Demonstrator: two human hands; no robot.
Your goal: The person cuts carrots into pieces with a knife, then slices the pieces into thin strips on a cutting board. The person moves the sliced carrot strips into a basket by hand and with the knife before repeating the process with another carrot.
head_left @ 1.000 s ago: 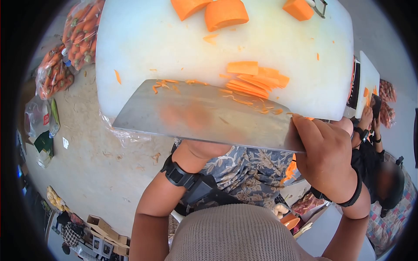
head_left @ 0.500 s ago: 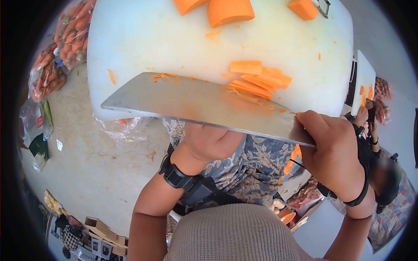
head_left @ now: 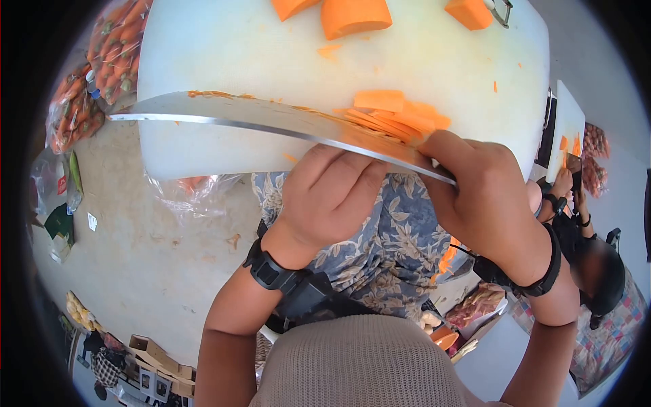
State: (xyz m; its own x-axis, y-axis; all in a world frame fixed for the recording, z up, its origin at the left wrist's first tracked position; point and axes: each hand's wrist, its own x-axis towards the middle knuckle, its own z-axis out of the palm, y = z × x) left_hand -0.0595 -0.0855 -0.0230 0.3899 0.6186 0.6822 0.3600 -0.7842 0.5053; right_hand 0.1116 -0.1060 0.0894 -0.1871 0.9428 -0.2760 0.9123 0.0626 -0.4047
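My right hand [head_left: 478, 183] grips the knife at its right end. The wide blade of the knife [head_left: 271, 117] reaches left across the near part of the white cutting board [head_left: 258, 61], its bright edge turned toward me. Orange slices [head_left: 400, 115] lie in a fanned stack just beyond the blade near my right hand. My left hand [head_left: 332, 193] is at the board's near edge, fingers curled together against the blade's near side; their tips are hidden behind it, and whether they hold anything does not show. Thin orange shreds cling to the blade's upper rim.
Big orange chunks [head_left: 356, 17] lie at the board's far side, with another chunk [head_left: 469, 13] beside a peeler [head_left: 502, 12]. Bags of carrots [head_left: 119, 51] stand on the floor at left. At right, a co-worker [head_left: 597, 271] works at another white board [head_left: 568, 122].
The knife has moved away from me and tilted, its edge now more visible. My right hand has shifted left and up, beside the slices. My left hand has risen toward the board and shows more.
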